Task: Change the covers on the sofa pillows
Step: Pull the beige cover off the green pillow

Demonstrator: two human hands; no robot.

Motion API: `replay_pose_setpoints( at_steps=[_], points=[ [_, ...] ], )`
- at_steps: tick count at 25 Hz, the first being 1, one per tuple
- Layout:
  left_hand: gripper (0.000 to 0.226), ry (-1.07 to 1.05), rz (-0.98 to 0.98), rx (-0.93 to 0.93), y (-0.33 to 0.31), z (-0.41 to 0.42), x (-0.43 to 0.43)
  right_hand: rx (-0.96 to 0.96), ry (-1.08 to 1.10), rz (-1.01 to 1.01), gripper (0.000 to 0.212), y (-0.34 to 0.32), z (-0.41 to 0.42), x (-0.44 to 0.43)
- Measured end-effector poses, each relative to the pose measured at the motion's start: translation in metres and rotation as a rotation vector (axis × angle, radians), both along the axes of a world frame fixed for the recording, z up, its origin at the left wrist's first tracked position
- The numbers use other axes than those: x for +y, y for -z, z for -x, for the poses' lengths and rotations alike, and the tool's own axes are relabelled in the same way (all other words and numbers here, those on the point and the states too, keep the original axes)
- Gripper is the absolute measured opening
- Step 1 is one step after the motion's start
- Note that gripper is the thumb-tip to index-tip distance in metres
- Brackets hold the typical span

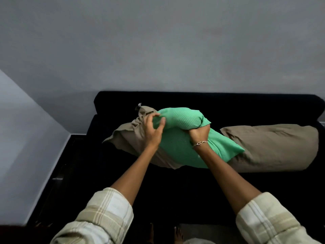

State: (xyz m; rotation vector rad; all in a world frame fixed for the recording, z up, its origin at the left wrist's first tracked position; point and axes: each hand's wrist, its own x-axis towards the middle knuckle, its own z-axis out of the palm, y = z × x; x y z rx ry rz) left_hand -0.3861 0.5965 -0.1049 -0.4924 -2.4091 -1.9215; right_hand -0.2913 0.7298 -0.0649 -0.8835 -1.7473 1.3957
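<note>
Green pillow (182, 124) seen raised over black sofa (175, 101), one end inside taupe cover (133, 132); gripped by tightly curled fingers of right hand (199, 133); left hand (153, 128) half-curled at cover edge, hold unclear; second taupe pillow (272, 147) lay beside; most work judged left.

Dim, flat light, black sofa (228, 106) swallowing detail. The green cover (184, 120) reads clearly. Edges bow, focus perhaps slightly soft.

Pillow (184, 138) centre: bright green, fine pale dot pattern. Cover (126, 136) at 9 o'clock of it: taupe. Second pillow (274, 147) at 3 o'clock: taupe. Sofa (175, 103): black. Sleeves (98, 217): cream, plaid. Wall (158, 41): grey.
</note>
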Motion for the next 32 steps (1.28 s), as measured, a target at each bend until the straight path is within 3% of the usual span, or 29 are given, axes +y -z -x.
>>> replay_pose_setpoints(
  at_steps=[2,6,8,10,13,15,18,21,25,26,28,29,32],
  points=[
    [0.04,-0.247,0.152,-0.109,0.021,-0.002,-0.018,0.13,0.022,0.171,0.039,-0.021,0.008,-0.009],
    [0.059,-0.169,0.366,-0.283,0.028,0.016,-0.034,0.238,-0.028,0.442,0.049,-0.057,0.007,-0.008],
    [0.066,-0.14,0.395,-0.211,0.013,0.029,-0.027,0.228,-0.073,0.49,0.048,-0.063,0.004,-0.011],
    [0.071,-0.158,0.556,-0.117,0.006,0.043,-0.029,0.248,-0.108,0.514,0.057,-0.067,0.001,-0.009],
    [0.071,-0.28,0.867,-0.166,0.009,0.074,-0.066,0.32,-0.093,0.502,0.069,-0.083,-0.014,0.022],
    [0.063,-0.385,0.925,-0.171,0.01,0.091,-0.087,0.391,-0.129,0.482,0.07,-0.094,-0.032,0.05],
    [0.05,-0.415,0.624,-0.189,-0.008,0.115,-0.089,0.394,-0.154,0.538,0.067,-0.089,-0.047,0.069],
    [0.029,-0.417,0.384,-0.28,-0.037,0.125,-0.072,0.318,-0.004,0.569,0.057,-0.061,-0.05,0.076],
    [0.024,-0.498,0.185,-0.296,-0.063,0.108,-0.041,0.041,0.163,0.498,0.052,-0.027,-0.053,0.101],
    [0.024,-0.499,0.135,-0.299,-0.071,0.1,-0.03,-0.08,0.142,0.475,0.062,-0.022,-0.05,0.106],
    [0.031,-0.516,0.029,-0.311,-0.082,0.087,-0.012,-0.366,0.085,0.361,0.122,-0.019,-0.042,0.103],
    [0.034,-0.527,-0.012,-0.312,-0.086,0.081,-0.005,-0.516,0.051,0.289,0.142,-0.019,-0.04,0.095],
    [0.029,-0.567,-0.072,-0.308,-0.095,0.068,0.007,-0.744,0.083,0.079,0.164,-0.031,-0.037,0.066]
  ],
)
